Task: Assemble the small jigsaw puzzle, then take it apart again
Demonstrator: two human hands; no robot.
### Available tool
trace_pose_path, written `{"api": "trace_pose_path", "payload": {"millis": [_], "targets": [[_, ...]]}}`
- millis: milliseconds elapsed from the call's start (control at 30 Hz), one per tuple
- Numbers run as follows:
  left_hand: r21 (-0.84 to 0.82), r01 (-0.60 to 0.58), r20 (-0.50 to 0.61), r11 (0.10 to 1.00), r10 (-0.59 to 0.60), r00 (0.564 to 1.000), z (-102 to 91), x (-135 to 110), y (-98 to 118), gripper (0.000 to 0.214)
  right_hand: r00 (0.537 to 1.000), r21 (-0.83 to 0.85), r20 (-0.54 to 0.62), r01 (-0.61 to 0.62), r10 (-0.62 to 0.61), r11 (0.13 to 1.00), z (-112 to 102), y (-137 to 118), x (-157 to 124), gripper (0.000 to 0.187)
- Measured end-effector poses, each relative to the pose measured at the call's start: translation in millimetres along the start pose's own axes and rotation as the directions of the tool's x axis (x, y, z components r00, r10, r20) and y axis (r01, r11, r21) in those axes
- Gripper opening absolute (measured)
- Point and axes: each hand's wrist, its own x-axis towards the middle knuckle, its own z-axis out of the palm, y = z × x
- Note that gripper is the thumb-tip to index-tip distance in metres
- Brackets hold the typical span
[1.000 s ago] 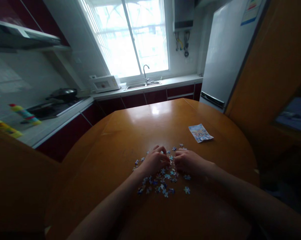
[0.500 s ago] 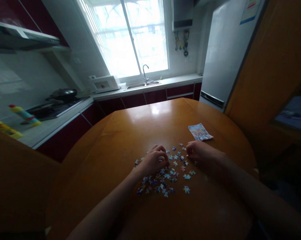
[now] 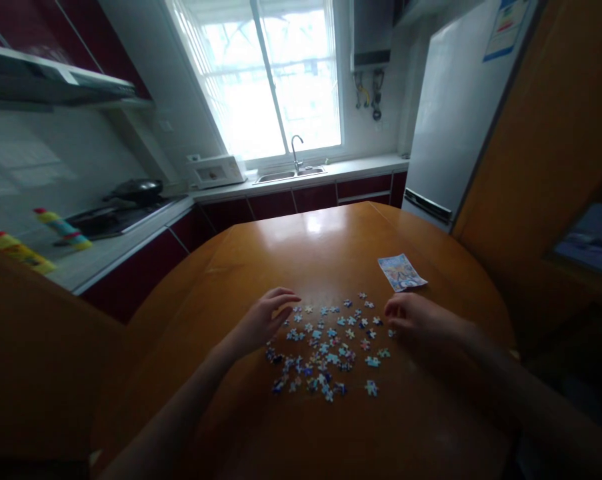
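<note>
Many small jigsaw puzzle pieces [image 3: 333, 359], mostly light blue, dark blue and pink, lie loose on the brown wooden table [image 3: 221, 280]. At the left edge of the spread is my left hand [image 3: 261, 321], its thumb and fingers apart and nothing held. My right hand [image 3: 413, 313] hovers at the right edge, fingers loosely curled with a gap at the thumb; I see nothing in it. Just below its fingertips lies a single puzzle piece [image 3: 391, 333]. Beyond that hand rests a small printed picture sheet [image 3: 401, 272].
Past the table run a counter with a sink [image 3: 291, 175], a microwave [image 3: 215, 172] and a stove with a black pan [image 3: 139, 191]. Yellow bottles [image 3: 21, 252] stand on the left counter. A tall fridge [image 3: 455, 120] is at the right.
My left hand has moved left, off the middle of the pieces, uncovering several of them. My right hand has shifted slightly right and its fingers have loosened. The view has tilted a little.
</note>
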Motion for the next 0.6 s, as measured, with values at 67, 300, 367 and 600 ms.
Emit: {"api": "trace_pose_path", "payload": {"millis": [67, 300, 367, 600], "targets": [[0.075, 0.034, -0.009, 0.997, -0.033, 0.999, -6.6, -27.4, -6.4, 0.034, 1.0, -0.031, -0.023, -0.007, 0.006, 0.999, 8.9, -2.7, -18.3, 0.014], [0.271, 0.103, 0.043, 0.957, -0.119, 0.992, 4.1, -114.5, 4.1, 0.051, 0.981, -0.043, -0.154, 0.115, -0.12, 0.992, 49.9, -27.3, -67.3, 0.016], [0.307, 0.117, 0.064, 0.945, -0.143, 0.988, 8.3, -122.8, 9.0, 0.055, 0.976, -0.047, -0.145, 0.16, -0.165, 0.986, 60.4, -37.5, -72.1, 0.013], [0.339, 0.26, 0.015, 0.904, -0.281, 0.96, 35.4, -120.4, 11.1, 0.062, 0.927, -0.157, -0.066, 0.355, -0.369, 0.922, 84.0, -54.2, -54.0, 0.013]]}}
